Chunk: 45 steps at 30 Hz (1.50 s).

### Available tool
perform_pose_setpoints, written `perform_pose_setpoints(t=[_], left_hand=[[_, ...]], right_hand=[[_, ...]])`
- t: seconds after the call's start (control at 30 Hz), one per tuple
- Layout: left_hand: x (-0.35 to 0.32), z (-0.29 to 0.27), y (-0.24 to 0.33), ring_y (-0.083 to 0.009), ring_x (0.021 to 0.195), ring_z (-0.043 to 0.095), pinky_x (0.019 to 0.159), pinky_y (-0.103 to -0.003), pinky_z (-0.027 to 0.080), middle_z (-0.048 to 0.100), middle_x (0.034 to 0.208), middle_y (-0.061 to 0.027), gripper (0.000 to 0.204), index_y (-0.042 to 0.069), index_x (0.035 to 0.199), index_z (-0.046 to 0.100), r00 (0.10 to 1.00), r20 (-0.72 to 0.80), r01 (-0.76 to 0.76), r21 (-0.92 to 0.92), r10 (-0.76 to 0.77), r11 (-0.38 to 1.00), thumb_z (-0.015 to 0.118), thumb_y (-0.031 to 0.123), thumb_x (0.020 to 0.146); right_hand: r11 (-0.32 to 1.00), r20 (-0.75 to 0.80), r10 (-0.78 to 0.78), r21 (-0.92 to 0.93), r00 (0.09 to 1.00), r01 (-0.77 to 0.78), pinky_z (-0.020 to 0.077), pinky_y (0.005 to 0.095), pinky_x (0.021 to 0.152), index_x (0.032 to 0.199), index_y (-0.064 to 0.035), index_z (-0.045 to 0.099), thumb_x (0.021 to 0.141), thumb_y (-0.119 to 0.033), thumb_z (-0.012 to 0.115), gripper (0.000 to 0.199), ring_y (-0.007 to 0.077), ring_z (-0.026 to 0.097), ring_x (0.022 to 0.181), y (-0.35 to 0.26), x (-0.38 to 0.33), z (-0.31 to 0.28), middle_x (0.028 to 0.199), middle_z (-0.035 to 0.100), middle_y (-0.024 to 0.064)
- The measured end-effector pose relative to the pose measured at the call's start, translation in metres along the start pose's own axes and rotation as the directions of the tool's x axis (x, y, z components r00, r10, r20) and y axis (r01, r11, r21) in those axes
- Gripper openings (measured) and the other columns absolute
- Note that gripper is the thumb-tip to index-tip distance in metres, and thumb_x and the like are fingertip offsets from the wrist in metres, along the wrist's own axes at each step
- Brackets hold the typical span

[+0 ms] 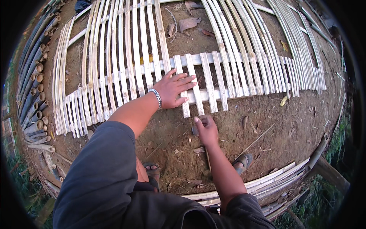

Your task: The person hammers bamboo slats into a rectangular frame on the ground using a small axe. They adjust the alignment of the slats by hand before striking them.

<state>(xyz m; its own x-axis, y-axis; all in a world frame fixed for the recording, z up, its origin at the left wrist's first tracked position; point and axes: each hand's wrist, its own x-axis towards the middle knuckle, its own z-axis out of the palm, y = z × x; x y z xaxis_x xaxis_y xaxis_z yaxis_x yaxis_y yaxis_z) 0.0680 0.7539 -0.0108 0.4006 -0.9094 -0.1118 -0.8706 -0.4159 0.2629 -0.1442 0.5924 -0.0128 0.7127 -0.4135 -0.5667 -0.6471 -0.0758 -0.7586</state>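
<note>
My left hand (173,88) lies with fingers spread across two pale bamboo slats, pressing on the short slat (186,110) and the one beside it. A silver chain bracelet (156,97) circles that wrist. Just below, my right hand (207,131) is closed, thumb and fingers curled at the near end of the second slat (197,100); what they pinch is too small to make out. Beside the right thumb shows a dark, blocky piece (195,131), partly hidden by the hand. Two more short slats (218,80) cross the rails to the right.
The slatted bamboo frame (244,91) spreads across the ground ahead. Dark bamboo poles (36,84) are stacked at left. Split bamboo strips (267,179) lie behind my sandalled feet (243,164). Dry leaves (189,24) and a thin stick (255,141) litter the dirt.
</note>
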Motion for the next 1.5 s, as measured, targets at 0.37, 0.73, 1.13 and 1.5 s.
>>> perform_pose_setpoints(t=[0.37, 0.73, 1.13, 1.5], left_hand=[[0.005, -0.002, 0.001, -0.0235, 0.15, 0.035, 0.128, -0.052, 0.014, 0.031, 0.168, -0.0002, 0.066, 0.022, 0.159, 0.038, 1.0, 0.022, 0.0, -0.027, 0.001, 1.0, 0.051, 0.046, 0.098], [0.006, -0.001, 0.004, -0.0212, 0.151, 0.033, 0.128, -0.05, 0.012, 0.029, 0.169, 0.0011, 0.064, 0.023, 0.158, 0.04, 1.0, 0.001, 0.003, -0.059, -0.003, 0.998, 0.049, 0.047, 0.099], [0.001, 0.0, 0.0, -0.0213, 0.15, 0.035, 0.128, -0.051, 0.015, 0.032, 0.167, 0.0014, 0.063, 0.027, 0.157, 0.041, 0.999, -0.041, 0.005, -0.094, -0.009, 0.996, 0.052, 0.047, 0.098], [0.005, 0.001, 0.001, -0.0185, 0.152, 0.032, 0.129, -0.049, 0.013, 0.03, 0.168, 0.0028, 0.064, 0.028, 0.158, 0.039, 1.0, -0.003, 0.02, -0.083, -0.02, 0.996, 0.051, 0.047, 0.098]], right_hand=[[0.711, -0.116, -0.103, -0.703, 0.988, -0.008, 0.0452, 0.0523, 0.097, 0.14, -0.0088, 0.047, 0.082, -0.018, 0.071, 0.063, 0.0456, 0.055, 0.113, 0.131, -0.105, -0.046, 0.121, 0.055, 0.027], [0.988, 0.299, 0.011, -0.153, 0.954, 0.036, 0.054, 0.0402, 0.075, 0.137, 0.0001, 0.046, 0.098, -0.018, 0.055, 0.045, 0.0244, 0.062, 0.081, 0.013, -0.133, -0.094, 0.094, 0.061, 0.0137], [0.59, 0.142, -0.511, -0.66, 0.848, 0.466, 0.0548, 0.0561, 0.074, 0.139, -0.0028, 0.044, 0.105, -0.022, 0.053, 0.04, 0.0492, 0.069, 0.086, -0.12, 0.069, -0.041, 0.095, 0.07, 0.029], [0.563, 0.119, -0.435, -0.738, 0.892, 0.373, 0.0556, 0.0569, 0.079, 0.138, -0.0051, 0.047, 0.103, -0.019, 0.054, 0.039, 0.0466, 0.07, 0.089, -0.127, 0.086, -0.044, 0.104, 0.071, 0.0271]])
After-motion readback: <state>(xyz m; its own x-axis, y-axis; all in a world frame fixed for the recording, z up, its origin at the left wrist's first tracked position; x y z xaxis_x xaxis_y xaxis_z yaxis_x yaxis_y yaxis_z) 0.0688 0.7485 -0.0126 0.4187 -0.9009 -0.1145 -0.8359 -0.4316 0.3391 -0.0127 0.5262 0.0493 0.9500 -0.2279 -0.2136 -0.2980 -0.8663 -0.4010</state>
